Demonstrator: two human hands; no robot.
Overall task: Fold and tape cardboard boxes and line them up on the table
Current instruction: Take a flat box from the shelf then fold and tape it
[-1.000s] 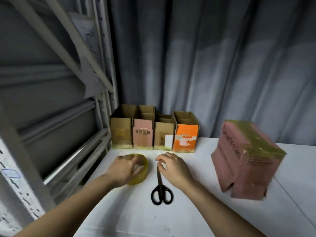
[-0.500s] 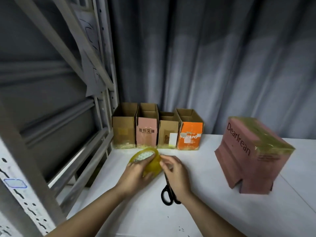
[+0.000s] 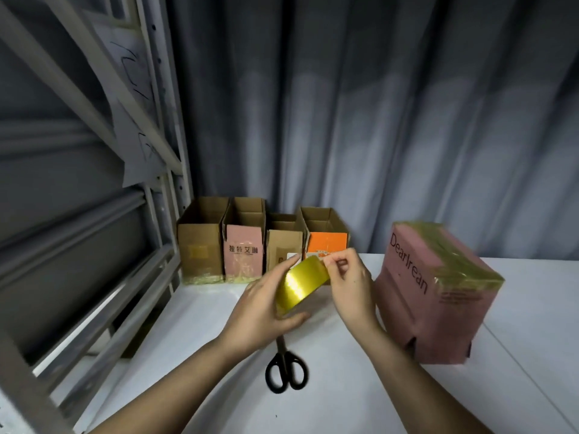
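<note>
Tape roll (image 3: 302, 285) lifted off surface (image 3: 360, 386) since a second ago, now frame centre. Left hand (image 3: 266, 311) grip wraps roll; right hand (image 3: 351, 283) grip pinches at tape end. Pink box (image 3: 435, 296) right, likely next taped.

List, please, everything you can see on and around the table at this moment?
open boxes: four, two brown, one pink-fronted, one orange-fronted, in a row at the table's back left
pink box: one, yellowish tape across its top, right side of the table
tape roll: one, yellow, held above the table
scissors: one pair, black handles, flat on the table beneath the hands
table: one, white
shelving frame: one, grey metal, left
curtain: grey, behind
left hand: grips the roll
right hand: pinches at the roll's edge
</note>
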